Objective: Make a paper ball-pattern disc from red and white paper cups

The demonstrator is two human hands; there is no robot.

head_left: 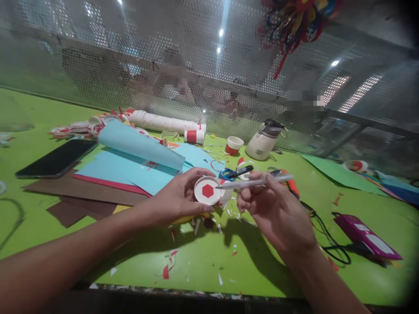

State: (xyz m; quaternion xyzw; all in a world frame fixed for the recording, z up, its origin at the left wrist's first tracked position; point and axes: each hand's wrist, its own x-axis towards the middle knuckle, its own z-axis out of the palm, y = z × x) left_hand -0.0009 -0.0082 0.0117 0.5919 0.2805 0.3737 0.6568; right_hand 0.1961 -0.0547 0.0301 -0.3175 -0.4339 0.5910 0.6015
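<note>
My left hand [178, 196] grips a white paper-cup base [199, 190] between thumb and fingers; my right hand [278, 209] holds a silver pen [231, 185], its tip beside the base's red hexagon [207, 191]. The hexagon is in place; the white around it looks bare. Paper scraps [166, 272] litter the green table [262, 283] below, with a red-and-white cup [232, 149] behind and a perforated metal screen [203, 56] beyond.

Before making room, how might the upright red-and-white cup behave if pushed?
The cup is probably light, since it looks like thin paper. Its mouth seems wider than its base, so a high push may tip it; once over, its round wall might roll.
</note>
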